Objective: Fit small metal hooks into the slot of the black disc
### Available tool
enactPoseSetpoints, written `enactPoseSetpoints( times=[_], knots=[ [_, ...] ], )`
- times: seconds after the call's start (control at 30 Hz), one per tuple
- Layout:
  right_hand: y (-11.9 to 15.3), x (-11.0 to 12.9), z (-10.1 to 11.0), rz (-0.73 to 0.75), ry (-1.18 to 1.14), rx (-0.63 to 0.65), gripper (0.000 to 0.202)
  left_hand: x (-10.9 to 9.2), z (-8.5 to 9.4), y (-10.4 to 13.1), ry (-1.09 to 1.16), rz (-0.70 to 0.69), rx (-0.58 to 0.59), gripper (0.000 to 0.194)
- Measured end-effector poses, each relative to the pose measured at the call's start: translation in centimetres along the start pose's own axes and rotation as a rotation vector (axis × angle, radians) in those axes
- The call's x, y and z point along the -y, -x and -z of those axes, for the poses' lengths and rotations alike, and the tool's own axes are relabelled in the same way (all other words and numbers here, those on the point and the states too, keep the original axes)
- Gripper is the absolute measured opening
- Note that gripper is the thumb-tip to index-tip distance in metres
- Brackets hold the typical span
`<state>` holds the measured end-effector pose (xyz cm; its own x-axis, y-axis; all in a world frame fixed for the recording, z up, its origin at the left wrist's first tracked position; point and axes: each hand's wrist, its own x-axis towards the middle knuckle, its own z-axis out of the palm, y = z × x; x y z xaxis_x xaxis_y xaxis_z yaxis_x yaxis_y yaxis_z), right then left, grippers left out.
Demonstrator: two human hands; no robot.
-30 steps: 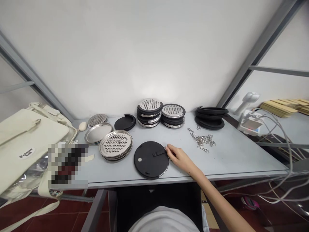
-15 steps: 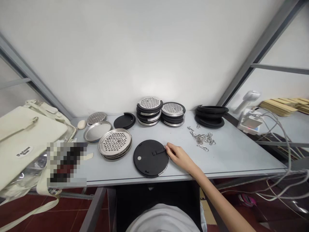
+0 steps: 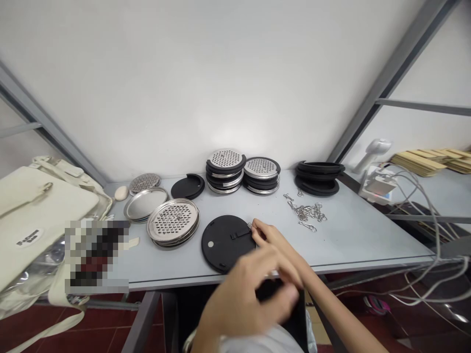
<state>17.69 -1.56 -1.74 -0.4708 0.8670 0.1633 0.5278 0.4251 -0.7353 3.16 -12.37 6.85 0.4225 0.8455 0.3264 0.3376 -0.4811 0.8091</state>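
A round black disc [image 3: 224, 247] with a strap-like strip and a pale round spot lies near the table's front edge. At its right rim my right hand [image 3: 267, 235] pinches a small metal ring or clip beside the strip's end. My left hand [image 3: 245, 294], blurred, is raised in front of the table edge, its thumb and fingers curved apart with nothing between them. It hides the disc's lower right part. Behind my right hand lies a loose pile of metal clips [image 3: 307, 212].
Perforated metal discs [image 3: 172, 220] and plain metal discs [image 3: 147, 203] are stacked at left. Two assembled stacks [image 3: 226, 159] [image 3: 262, 168] stand behind, with black rings [image 3: 318, 186] further right. A cream bag [image 3: 44, 206] sits far left, cables [image 3: 419, 186] far right.
My left hand has come into view from below, over the table's front edge. My right hand stays at the disc's rim. The whole view has shifted slightly.
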Motion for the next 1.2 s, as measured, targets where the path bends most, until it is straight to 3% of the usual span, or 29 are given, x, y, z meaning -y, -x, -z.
enactPoseSetpoints(
  times=[0.13,0.23,0.33,0.6,1.2],
  knots=[
    [-0.1,0.0,-0.1,0.014,0.015,-0.016,0.019,4.4,1.3,-2.5,-0.384,0.191,-0.198,0.014],
    [-0.1,-0.1,-0.2,0.016,0.037,-0.027,0.021,6.9,1.0,-2.6,-0.428,0.208,-0.137,0.015],
    [-0.1,-0.1,-0.2,0.02,0.055,-0.019,0.023,8.1,0.4,-2.7,-0.476,0.22,-0.129,0.013],
    [-0.2,-0.1,-0.1,0.031,0.075,-0.023,0.022,8.9,0.2,-3.0,-0.478,0.202,-0.116,0.027],
    [-0.2,-0.4,-0.4,0.023,0.082,-0.026,0.026,9.1,0.1,-3.0,-0.487,0.189,-0.116,0.03]
  ],
)
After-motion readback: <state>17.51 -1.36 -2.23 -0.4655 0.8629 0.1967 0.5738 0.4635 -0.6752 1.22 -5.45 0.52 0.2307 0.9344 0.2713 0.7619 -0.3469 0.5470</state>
